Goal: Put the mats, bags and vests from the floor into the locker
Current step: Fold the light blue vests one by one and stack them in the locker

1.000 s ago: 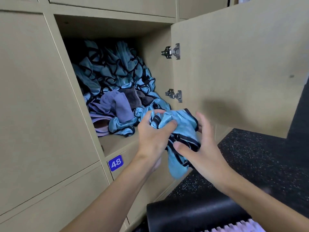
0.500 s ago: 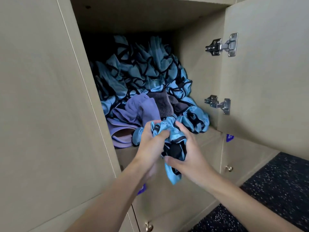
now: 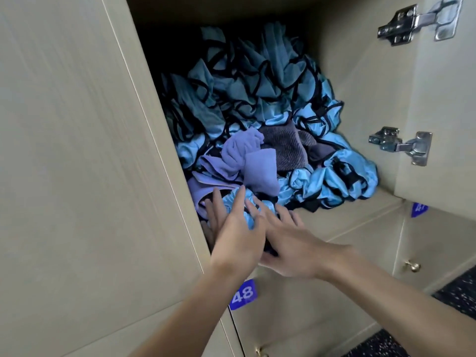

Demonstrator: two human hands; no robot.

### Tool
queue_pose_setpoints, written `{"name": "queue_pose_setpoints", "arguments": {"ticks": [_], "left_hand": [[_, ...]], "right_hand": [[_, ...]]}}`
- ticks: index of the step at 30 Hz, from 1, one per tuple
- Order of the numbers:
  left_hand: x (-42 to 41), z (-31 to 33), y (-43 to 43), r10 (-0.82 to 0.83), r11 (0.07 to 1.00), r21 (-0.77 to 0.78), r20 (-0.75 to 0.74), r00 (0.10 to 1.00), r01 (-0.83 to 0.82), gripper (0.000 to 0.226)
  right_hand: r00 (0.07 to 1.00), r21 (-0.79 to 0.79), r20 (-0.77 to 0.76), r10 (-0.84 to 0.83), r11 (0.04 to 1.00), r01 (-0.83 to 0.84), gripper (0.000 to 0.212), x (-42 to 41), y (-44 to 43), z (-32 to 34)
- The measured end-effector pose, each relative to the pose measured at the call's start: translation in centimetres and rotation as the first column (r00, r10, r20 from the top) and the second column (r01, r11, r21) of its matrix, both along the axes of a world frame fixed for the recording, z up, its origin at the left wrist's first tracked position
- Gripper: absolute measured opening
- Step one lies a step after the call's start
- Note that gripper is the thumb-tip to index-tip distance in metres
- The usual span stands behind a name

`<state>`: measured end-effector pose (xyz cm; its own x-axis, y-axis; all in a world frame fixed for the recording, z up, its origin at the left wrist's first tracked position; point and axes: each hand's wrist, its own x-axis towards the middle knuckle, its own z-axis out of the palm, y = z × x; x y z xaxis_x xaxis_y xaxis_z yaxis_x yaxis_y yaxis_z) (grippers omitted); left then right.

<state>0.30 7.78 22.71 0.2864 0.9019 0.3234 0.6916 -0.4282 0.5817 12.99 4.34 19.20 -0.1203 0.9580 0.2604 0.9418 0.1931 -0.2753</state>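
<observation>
The open locker (image 3: 347,217) holds a heap of blue vests with black trim (image 3: 257,94), purple cloths (image 3: 247,161) and a dark grey towel (image 3: 286,148). A bunched blue vest (image 3: 238,206) lies at the front left of the locker shelf. My left hand (image 3: 231,233) presses on it with spread fingers. My right hand (image 3: 288,243) lies against the vest's right side, fingers extended and overlapping the left hand. Much of that vest is hidden under my hands.
The locker door (image 3: 438,99) stands open at the right on two metal hinges (image 3: 404,145). Closed lockers surround it; one below carries a blue tag 48 (image 3: 243,295) and small brass knobs (image 3: 412,266). Black speckled floor (image 3: 458,289) shows at the lower right.
The bunched vest went from in front of the locker onto the front left of its shelf. My fingers have opened from a grip to a flat push. The camera came closer.
</observation>
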Motion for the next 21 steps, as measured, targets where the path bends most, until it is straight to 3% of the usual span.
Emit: {"name": "queue_pose_setpoints", "arguments": {"ticks": [6, 14, 17, 19, 21], "left_hand": [[-0.2, 0.0, 0.6, -0.026, 0.999, -0.044, -0.077, 0.997, 0.023, 0.059], [0.3, -0.7, 1.2, 0.066, 0.998, 0.021, -0.338, 0.939, -0.062, 0.087], [0.3, -1.0, 1.1, 0.045, 0.999, 0.012, -0.429, 0.902, -0.044, 0.094], [0.3, -1.0, 1.0, 0.032, 0.999, 0.008, -0.481, 0.876, -0.032, 0.094], [0.3, -0.9, 0.9, 0.028, 1.0, 0.014, -0.52, 0.854, -0.024, 0.094]], "right_hand": [[0.94, 0.103, -0.329, 0.091, 0.993, -0.06, 0.069, 2.4, 0.0, -0.9], [0.947, 0.135, -0.211, 0.242, 0.967, -0.217, 0.069, 2.8, 5.4, 0.2], [0.945, 0.056, -0.204, 0.257, 0.966, -0.251, 0.073, 3.4, 4.7, 0.5], [0.959, 0.002, -0.18, 0.219, 0.975, -0.222, 0.069, 4.2, 3.7, 1.2], [0.963, 0.107, -0.24, 0.125, 0.989, -0.102, 0.053, 4.6, 2.1, 2.2]]}}
